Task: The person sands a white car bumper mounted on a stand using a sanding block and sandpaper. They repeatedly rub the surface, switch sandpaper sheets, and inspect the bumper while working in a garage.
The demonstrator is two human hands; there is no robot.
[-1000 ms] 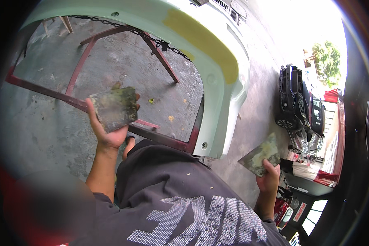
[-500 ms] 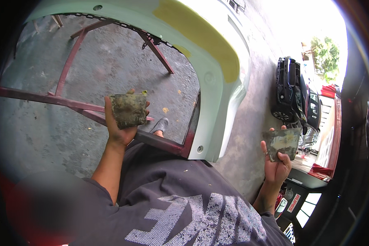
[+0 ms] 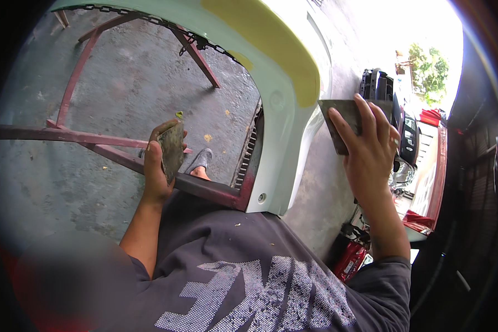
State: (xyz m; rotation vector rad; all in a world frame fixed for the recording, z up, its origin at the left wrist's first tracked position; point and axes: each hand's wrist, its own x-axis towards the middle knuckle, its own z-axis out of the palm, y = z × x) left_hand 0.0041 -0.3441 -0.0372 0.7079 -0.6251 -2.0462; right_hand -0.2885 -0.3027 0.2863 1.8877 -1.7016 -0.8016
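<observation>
A pale green car bumper curves in front of me, with yellow body filler smoothed along its outer side. My left hand grips a dirty, squarish putty spreader, tilted so that it shows nearly edge-on. At the bumper's right, my right hand has its back toward me and its fingers over a second dark, flat putty spreader. One corner of that spreader overlaps the bumper's outer edge in view; I cannot tell whether they touch.
A dark red metal stand supports the bumper, its legs spreading over the grey floor to the left. A black chain runs along the bumper's inner edge. One foot shows below. Dark vehicles stand at the right.
My right hand has turned over, back now toward me, and moved up and left with its spreader to the bumper's edge. My left hand has tilted its spreader from face-on to nearly edge-on.
</observation>
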